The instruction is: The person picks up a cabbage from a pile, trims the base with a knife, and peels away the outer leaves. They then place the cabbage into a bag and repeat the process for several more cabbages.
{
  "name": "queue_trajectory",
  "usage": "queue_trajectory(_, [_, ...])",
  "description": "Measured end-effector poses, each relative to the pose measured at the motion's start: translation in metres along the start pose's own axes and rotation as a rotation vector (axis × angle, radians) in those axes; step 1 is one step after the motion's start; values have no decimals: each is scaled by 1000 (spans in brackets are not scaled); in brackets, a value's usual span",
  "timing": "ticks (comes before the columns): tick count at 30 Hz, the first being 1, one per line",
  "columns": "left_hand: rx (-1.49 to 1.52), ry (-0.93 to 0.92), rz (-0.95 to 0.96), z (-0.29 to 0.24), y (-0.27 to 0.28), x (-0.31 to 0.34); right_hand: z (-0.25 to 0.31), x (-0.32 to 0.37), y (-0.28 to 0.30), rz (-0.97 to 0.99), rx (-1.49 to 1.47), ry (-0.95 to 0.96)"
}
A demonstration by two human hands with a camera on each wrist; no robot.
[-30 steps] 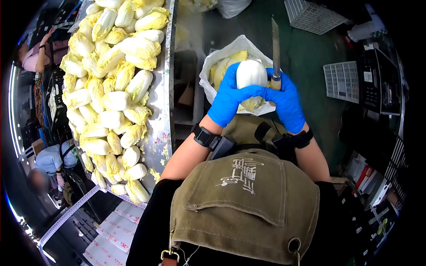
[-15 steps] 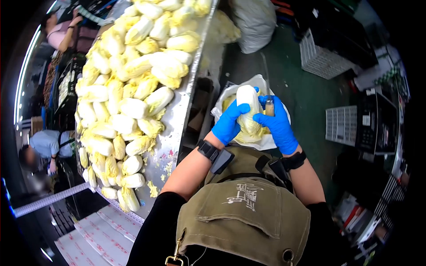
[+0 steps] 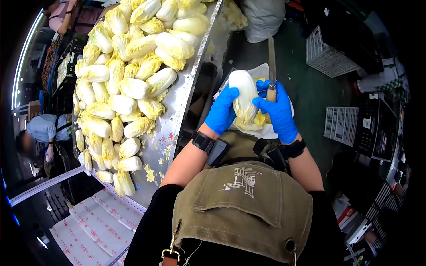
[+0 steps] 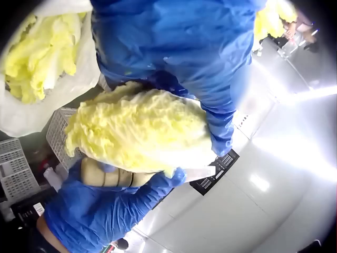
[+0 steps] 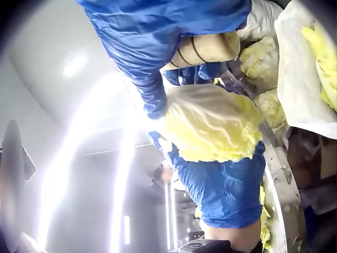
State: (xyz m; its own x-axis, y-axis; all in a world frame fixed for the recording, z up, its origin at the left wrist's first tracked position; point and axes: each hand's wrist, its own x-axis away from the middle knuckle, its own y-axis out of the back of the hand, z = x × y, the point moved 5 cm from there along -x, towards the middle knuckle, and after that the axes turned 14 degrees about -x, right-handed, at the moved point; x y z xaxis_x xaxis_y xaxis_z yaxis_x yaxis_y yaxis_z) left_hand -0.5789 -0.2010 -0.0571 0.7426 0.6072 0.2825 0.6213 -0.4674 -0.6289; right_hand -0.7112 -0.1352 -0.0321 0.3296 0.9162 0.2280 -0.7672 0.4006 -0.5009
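Observation:
A napa cabbage is held up in front of the apron, white base away from the body and yellow leafy end nearer it. My blue-gloved left hand grips its left side, fingers wrapped beneath. On the other side my gloved right hand holds a knife by its wooden handle, blade pointing away from the body. The right thumb touches the cabbage's side. In the left wrist view the leafy side of the cabbage lies between both gloves. Below hangs a white bag with yellow leaves inside.
To the left, a metal table carries a heap of napa cabbages. A full white sack stands on the floor ahead. Plastic crates are at right. Another person works beyond the table.
The cabbage has turned from base-up to lying lengthwise, with the left hand shifting to its side. The knife swung out of sight behind the right hand, then back up. The head view has shifted.

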Motion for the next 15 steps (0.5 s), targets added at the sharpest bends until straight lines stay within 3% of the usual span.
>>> queue_trajectory(7, [108,122,-48,19,-6,-7,-2,4,5,-25,40,30])
queue_trajectory(10, [-57,26,1,16,-12,-8,-2,5,13,-70,-3,-5])
queue_trajectory(15, [-158,46,-4,11,-19,-3,-2,9,21,-71,-36,2])
